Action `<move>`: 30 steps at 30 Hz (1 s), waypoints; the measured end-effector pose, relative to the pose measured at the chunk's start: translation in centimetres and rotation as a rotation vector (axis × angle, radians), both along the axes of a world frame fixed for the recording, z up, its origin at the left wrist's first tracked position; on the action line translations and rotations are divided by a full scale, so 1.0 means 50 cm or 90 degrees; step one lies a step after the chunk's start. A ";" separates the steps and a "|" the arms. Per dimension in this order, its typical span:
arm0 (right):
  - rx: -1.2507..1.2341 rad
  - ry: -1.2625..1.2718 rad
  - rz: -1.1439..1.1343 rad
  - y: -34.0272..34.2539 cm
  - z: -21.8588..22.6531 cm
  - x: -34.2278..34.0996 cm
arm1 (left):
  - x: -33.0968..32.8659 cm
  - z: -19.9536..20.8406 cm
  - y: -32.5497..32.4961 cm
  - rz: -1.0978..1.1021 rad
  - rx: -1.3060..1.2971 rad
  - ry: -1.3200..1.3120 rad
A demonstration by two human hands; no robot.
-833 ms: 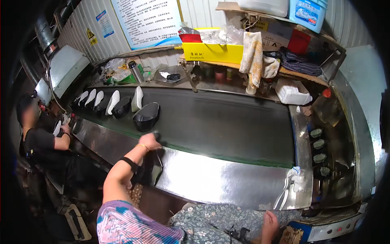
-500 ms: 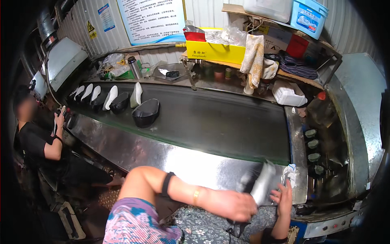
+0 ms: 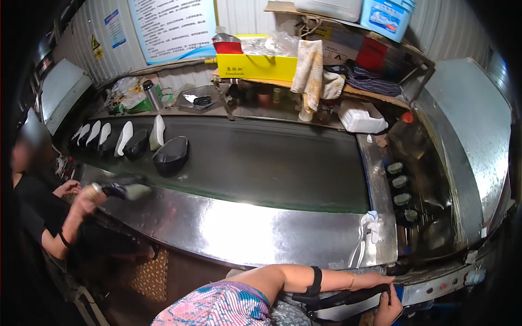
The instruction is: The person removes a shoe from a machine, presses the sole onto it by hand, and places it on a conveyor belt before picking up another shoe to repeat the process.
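A long black shoe piece with a white underside (image 3: 348,308) lies across my lap at the lower right. My left hand (image 3: 372,280) reaches over to its right end, fingers stretched along the black edge. From below, my right hand (image 3: 388,308) grips that same end, thumb and fingers closed on the black rim. Parts of the shoe piece are hidden by my left forearm. On the dark belt, at the left, stand black shoe uppers (image 3: 171,156) and white soles (image 3: 124,138) in a row.
A metal ledge (image 3: 244,228) runs before the belt; a white cloth (image 3: 371,221) with cords lies at its right end. Several pale pieces (image 3: 399,182) sit in the right-hand machine. At left, a co-worker's hand (image 3: 88,200) holds a blurred black shoe (image 3: 128,188). A yellow box (image 3: 255,66) stands behind.
The white-soled shoe piece has come down from above the ledge to my lap. Both my hands have closed in on its end. The co-worker's hand has moved over the ledge; my view has shifted right.
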State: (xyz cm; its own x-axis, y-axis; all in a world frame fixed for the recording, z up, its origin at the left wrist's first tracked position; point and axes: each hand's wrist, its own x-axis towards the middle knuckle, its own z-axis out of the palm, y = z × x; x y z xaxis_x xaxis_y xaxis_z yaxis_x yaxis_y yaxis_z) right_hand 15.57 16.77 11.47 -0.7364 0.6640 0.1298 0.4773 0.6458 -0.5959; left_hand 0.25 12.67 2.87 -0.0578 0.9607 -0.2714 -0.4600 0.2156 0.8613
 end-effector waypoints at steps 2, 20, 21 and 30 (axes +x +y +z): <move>0.007 0.004 0.033 0.016 -0.008 0.011 | 0.008 -0.005 0.005 0.021 -0.017 0.017; -0.159 0.113 -0.129 -0.158 -0.310 0.112 | 0.011 -0.071 -0.020 0.004 0.183 0.529; -0.388 0.233 -0.279 -0.160 -0.305 0.094 | 0.004 -0.087 -0.005 -0.002 0.167 0.529; -0.849 0.234 -0.398 -0.110 -0.313 0.059 | -0.033 -0.106 -0.099 0.023 0.018 0.057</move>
